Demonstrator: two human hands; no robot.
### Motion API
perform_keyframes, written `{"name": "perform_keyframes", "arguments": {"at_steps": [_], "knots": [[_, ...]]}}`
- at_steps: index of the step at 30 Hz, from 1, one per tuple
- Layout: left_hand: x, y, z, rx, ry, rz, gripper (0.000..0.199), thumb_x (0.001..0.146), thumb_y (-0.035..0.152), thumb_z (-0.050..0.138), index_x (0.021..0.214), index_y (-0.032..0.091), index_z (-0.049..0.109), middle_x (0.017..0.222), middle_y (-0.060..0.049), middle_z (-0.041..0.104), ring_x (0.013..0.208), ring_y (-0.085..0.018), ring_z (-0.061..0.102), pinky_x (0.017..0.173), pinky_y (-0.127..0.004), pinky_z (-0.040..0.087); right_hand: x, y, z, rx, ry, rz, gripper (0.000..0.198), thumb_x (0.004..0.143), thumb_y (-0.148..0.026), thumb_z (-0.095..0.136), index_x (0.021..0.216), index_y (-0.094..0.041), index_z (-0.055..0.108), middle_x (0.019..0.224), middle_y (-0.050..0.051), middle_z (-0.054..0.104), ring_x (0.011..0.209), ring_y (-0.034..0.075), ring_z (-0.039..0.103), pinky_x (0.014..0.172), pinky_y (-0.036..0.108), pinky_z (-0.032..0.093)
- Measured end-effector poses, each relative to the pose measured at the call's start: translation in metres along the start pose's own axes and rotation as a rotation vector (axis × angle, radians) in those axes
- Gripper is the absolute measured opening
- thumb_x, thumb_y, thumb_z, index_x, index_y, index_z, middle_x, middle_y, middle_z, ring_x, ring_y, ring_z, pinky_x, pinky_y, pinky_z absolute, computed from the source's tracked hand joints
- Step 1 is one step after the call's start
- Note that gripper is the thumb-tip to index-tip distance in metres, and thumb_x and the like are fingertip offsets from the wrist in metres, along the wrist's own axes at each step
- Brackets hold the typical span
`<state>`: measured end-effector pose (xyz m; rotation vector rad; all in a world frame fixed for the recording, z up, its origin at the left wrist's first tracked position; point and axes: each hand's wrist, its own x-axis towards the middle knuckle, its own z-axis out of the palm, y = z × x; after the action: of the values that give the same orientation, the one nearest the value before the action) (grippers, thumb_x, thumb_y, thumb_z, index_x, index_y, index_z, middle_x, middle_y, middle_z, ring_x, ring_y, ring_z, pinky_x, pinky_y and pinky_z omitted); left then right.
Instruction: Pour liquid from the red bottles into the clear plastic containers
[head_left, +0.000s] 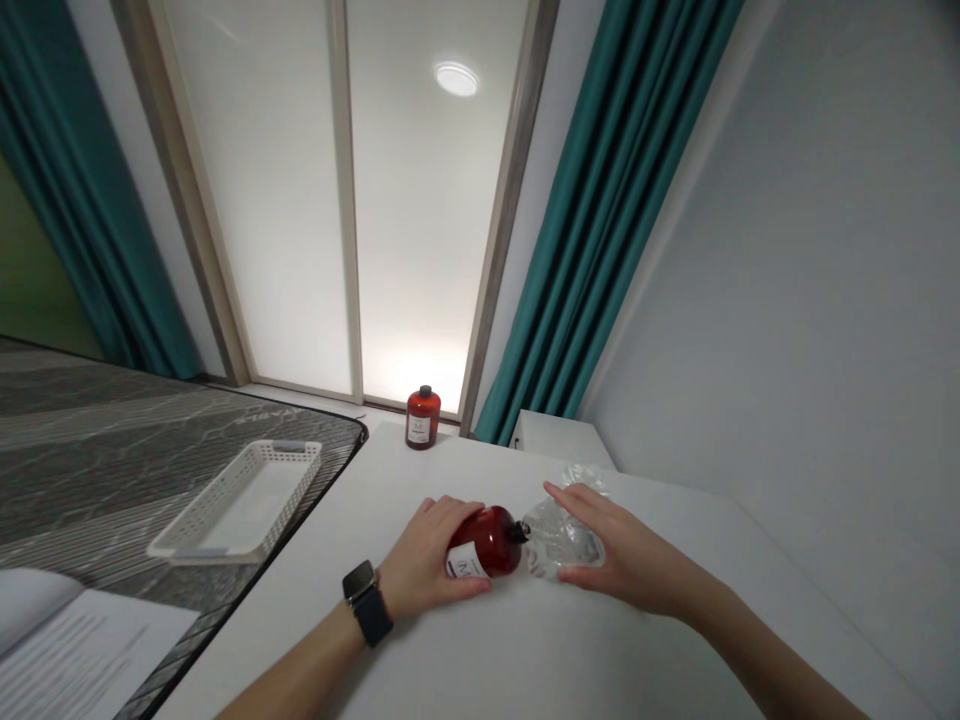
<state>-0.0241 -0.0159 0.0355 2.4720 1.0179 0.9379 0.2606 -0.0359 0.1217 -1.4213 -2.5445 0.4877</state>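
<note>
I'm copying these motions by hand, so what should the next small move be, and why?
Probably close the fingers of the right hand on the clear plastic: they are spread wide around it, while the left hand holds the red bottle tipped sideways, its neck pointing at the plastic. A firmer hold might steady the loose, crumpled plastic.

On the white label [465, 561] of the red bottle [496, 538] tipped on its side, we read a large letter M. The upright bottle [424, 403] bears a label [419, 430] with what may be similar lettering, too small for us to confirm, and the open booklet's [90, 655] printed lines blur beyond our reading.
</note>
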Motion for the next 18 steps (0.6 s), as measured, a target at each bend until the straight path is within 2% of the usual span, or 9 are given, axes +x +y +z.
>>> {"name": "perform_keyframes", "arguments": {"at_steps": [9,18], "knots": [[-0.0010,-0.0042,0.0036,-0.010,-0.037,-0.005,0.076,0.070,0.055,0.077,0.131,0.021,0.046,0.121,-0.012,0.062,0.103,-0.031,0.059,0.088,-0.044,0.043,-0.0010,-0.0007,0.0033,-0.015,-0.002,0.018,0.085,0.080,-0.045,0.069,0.151,-0.026,0.028,0.149,0.011,0.043,0.138,0.032,0.037,0.113,0.050,0.032],[-0.0011,-0.0020,0.0030,-0.019,-0.041,-0.007,0.072,0.071,0.050,0.078,0.129,0.021,0.045,0.118,-0.012,0.062,0.102,-0.032,0.059,0.087,-0.044,0.044,-0.0020,-0.0023,0.0031,-0.015,0.007,0.007,0.085,0.080,-0.045,0.069,0.152,-0.027,0.026,0.148,0.011,0.043,0.136,0.032,0.040,0.113,0.049,0.034]]}}
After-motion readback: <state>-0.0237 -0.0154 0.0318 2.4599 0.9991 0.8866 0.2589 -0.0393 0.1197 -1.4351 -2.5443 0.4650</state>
